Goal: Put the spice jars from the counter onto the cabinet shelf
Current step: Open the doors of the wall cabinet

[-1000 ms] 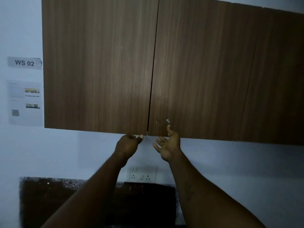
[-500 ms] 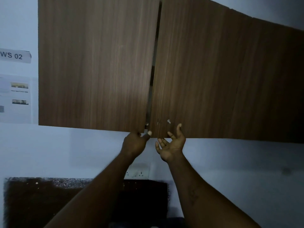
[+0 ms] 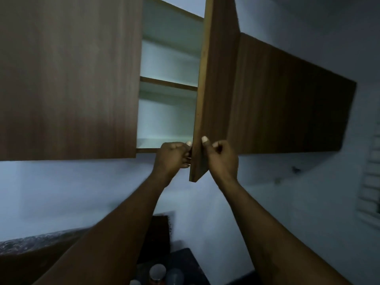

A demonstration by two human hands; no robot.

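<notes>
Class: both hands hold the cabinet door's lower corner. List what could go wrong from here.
1. The open door points edge-on at the person; pulled nearer by the left hand and right hand, it may strike their head.
2. The spice jars stand beneath the forearms; lowering the arms could knock them over.

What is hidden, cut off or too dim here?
Head view:
Spice jars: cut off by the bottom edge, dim.
Cabinet, left half: behind the closed door.
Fingertips of the left hand: behind the open door.
Grip of the right hand: masked by its own back.
</notes>
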